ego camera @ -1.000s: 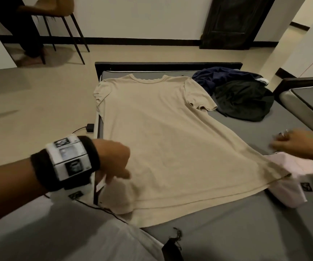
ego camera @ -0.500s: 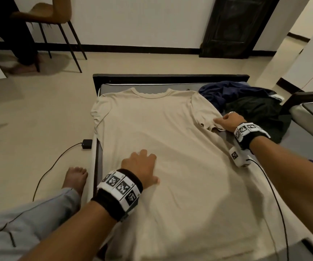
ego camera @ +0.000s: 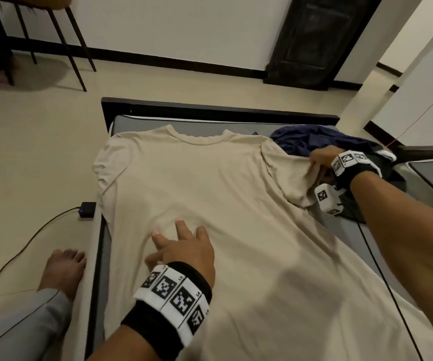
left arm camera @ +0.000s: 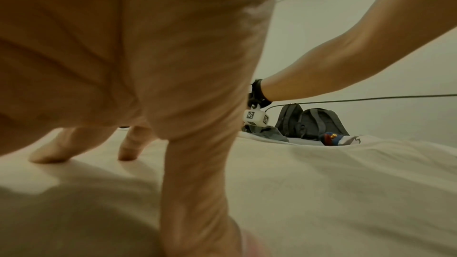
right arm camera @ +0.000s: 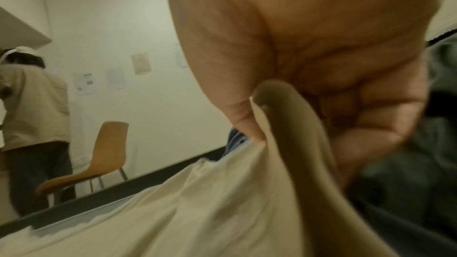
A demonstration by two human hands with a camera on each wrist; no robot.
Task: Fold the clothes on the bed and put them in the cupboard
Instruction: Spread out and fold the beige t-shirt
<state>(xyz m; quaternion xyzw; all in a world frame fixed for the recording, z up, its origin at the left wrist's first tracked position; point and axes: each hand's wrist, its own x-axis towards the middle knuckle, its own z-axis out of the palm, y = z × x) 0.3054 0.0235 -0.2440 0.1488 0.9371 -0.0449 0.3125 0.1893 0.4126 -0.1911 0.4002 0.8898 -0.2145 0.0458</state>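
A beige T-shirt point(ego camera: 210, 194) lies spread face down on the grey bed point(ego camera: 132, 121), collar at the far end. My left hand point(ego camera: 181, 246) presses flat on the shirt's middle with straight fingers point(left arm camera: 47, 153). My right hand point(ego camera: 319, 162) grips the shirt's right sleeve point(ego camera: 293, 178) and lifts it off the mattress; in the right wrist view the cloth point(right arm camera: 284, 124) is pinched between thumb and curled fingers. A navy garment point(ego camera: 304, 139) and a dark one point(ego camera: 353, 207) lie crumpled at the bed's far right corner.
A small black box point(ego camera: 87, 209) with a cable sits on the floor by the bed's left edge, near my bare foot point(ego camera: 64, 269). A tan chair point(right arm camera: 99, 161) and another person point(right arm camera: 32, 124) stand beyond the bed. A dark door point(ego camera: 322, 40) is at the far wall.
My right hand has closed on the right sleeve and raised it. My left hand stays pressed flat on the shirt's middle. The view has tilted closer over the shirt.
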